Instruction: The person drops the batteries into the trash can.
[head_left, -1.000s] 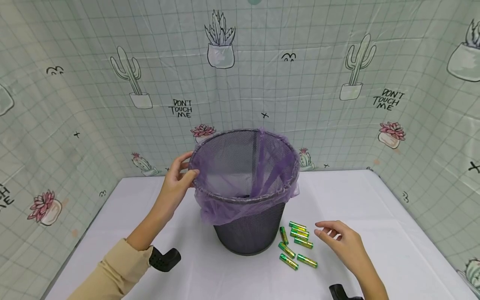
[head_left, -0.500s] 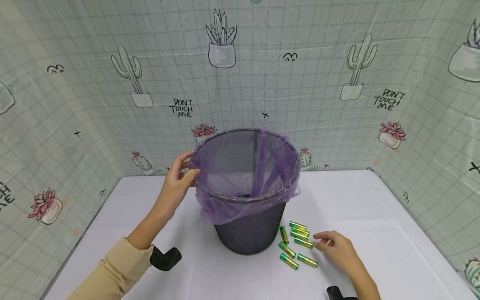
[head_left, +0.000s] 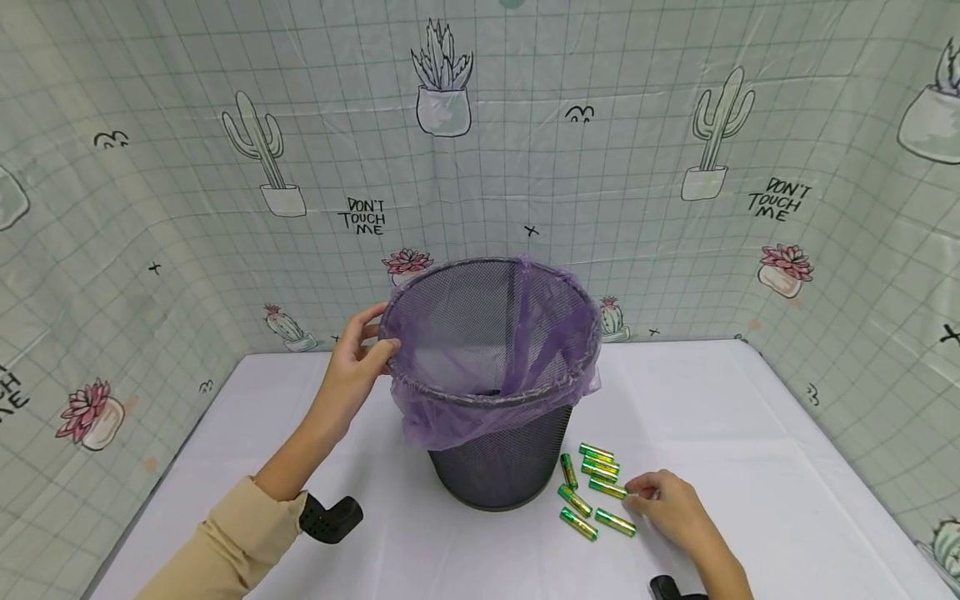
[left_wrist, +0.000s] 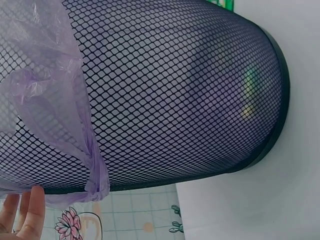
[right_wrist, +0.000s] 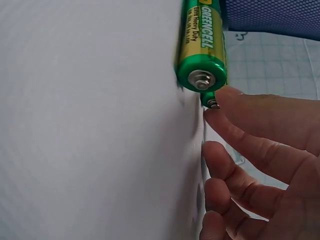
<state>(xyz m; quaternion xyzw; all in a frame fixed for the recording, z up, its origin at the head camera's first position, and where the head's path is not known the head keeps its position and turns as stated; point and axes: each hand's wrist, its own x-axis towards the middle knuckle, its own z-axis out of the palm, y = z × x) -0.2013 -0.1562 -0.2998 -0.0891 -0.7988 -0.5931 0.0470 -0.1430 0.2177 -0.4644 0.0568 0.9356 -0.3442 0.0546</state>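
A black mesh wastebasket [head_left: 495, 467] with a purple bin liner [head_left: 457, 421] folded over its rim stands upright on the white table. My left hand [head_left: 356, 358] grips its left rim, thumb inside and fingers outside; those fingertips [left_wrist: 34, 205] show at the rim in the left wrist view. Several green-and-gold batteries lie loose to the right of the basket. At the near end of one battery [head_left: 606, 487], the thumb and forefinger of my right hand [head_left: 671, 508] pinch from either side. Another battery [right_wrist: 201, 45] marked GREENCELL appears close up in the right wrist view.
The white-covered table [head_left: 697, 400] extends to the right of the batteries. A patterned cloth backdrop [head_left: 487, 192] with cactus drawings rises behind and at both sides. Black devices [head_left: 330, 518] sit on both wrists.
My right hand has come down and slightly left to the end of a battery, and its thumb and forefinger have closed together. The left hand and wastebasket stay in place.
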